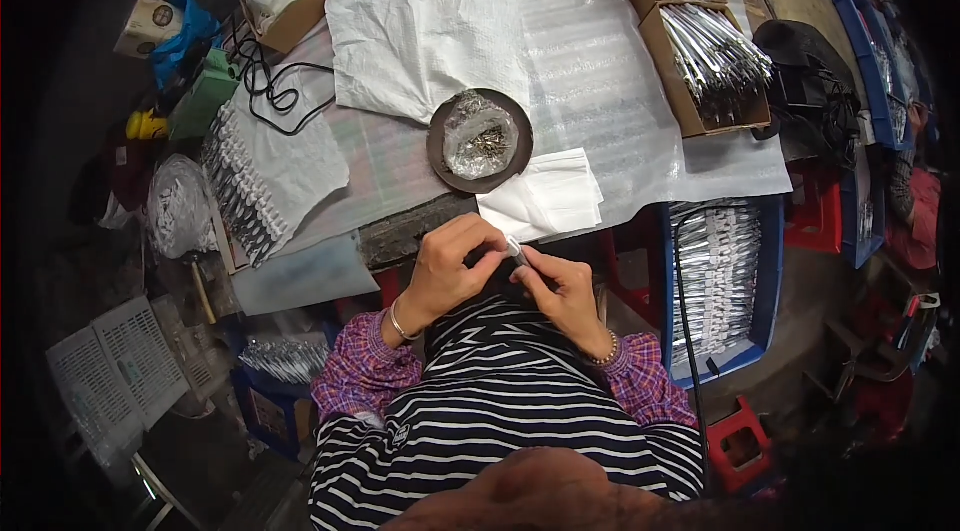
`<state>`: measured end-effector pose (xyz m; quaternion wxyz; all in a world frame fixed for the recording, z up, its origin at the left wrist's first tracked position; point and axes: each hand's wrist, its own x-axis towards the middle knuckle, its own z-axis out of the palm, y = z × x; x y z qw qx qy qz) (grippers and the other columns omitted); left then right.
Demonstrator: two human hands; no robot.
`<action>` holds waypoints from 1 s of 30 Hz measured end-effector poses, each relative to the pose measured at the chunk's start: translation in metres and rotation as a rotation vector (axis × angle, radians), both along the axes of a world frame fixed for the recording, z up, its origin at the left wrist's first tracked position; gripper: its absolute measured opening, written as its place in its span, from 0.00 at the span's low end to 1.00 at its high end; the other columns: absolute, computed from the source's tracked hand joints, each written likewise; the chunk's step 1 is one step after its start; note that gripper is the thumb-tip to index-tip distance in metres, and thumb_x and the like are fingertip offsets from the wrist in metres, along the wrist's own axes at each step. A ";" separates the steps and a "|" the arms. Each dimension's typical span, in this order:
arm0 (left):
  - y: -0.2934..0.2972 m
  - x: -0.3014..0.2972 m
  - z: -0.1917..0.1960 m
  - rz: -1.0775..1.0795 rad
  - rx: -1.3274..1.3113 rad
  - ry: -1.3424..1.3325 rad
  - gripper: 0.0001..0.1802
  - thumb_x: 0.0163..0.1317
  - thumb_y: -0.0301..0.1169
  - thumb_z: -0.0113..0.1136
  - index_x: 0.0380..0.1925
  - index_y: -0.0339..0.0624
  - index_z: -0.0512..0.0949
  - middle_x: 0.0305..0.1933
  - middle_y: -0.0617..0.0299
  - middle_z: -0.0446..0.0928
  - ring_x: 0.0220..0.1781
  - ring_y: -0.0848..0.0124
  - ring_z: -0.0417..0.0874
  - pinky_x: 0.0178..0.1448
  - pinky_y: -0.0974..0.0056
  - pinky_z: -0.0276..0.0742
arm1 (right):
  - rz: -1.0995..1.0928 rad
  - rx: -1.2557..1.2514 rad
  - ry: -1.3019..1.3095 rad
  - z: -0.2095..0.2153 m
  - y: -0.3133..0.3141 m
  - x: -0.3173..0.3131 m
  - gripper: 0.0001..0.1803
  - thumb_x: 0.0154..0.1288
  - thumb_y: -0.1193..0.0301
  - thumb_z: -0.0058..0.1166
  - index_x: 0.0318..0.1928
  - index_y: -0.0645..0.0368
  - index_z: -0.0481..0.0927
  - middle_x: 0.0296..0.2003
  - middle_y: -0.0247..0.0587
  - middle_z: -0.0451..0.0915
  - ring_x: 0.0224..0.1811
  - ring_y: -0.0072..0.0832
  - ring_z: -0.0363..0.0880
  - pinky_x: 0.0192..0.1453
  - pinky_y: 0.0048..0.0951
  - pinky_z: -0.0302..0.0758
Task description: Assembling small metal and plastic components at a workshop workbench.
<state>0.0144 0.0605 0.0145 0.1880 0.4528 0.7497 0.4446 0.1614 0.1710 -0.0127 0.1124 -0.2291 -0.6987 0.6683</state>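
Observation:
My left hand and my right hand meet just in front of the table edge, above my lap. Between the thumb and fingers of the right hand is a small slim piece with a white end and a dark grey body. The left hand's thumb and fingers are pinched together beside its white end; what they hold, if anything, is hidden. Beyond my hands, a white folded sheet lies at the table's front edge. Next to it stands a round brown dish with a clear plastic bag of tiny metal parts.
Cardboard boxes of slim metal pieces stand at the far right. A blue crate of metal strips sits right of my lap, near a red stool. Rows of white-and-silver pieces lie at the left, by a black cable.

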 end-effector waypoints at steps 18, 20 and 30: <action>-0.006 -0.009 0.003 0.018 -0.072 -0.311 0.10 0.53 0.22 0.61 0.37 0.37 0.80 0.31 0.59 0.80 0.29 0.75 0.80 0.31 0.72 0.73 | 0.094 -0.707 -0.117 -0.012 0.006 0.009 0.16 0.66 0.75 0.52 0.53 0.68 0.75 0.31 0.36 0.81 0.26 0.13 0.73 0.30 0.13 0.71; -0.007 -0.011 0.004 -0.009 -0.083 -0.316 0.08 0.54 0.22 0.61 0.35 0.36 0.80 0.31 0.58 0.80 0.29 0.75 0.80 0.31 0.71 0.73 | 0.111 -0.684 -0.116 -0.015 0.007 0.010 0.16 0.66 0.75 0.52 0.53 0.68 0.75 0.31 0.36 0.81 0.27 0.14 0.74 0.31 0.14 0.71; -0.004 -0.005 0.004 -0.136 -0.087 -0.265 0.06 0.51 0.22 0.62 0.31 0.37 0.81 0.28 0.58 0.80 0.29 0.71 0.81 0.33 0.70 0.72 | 0.152 -0.664 -0.154 -0.001 0.014 0.006 0.14 0.65 0.74 0.53 0.49 0.66 0.78 0.31 0.36 0.81 0.31 0.15 0.77 0.32 0.13 0.70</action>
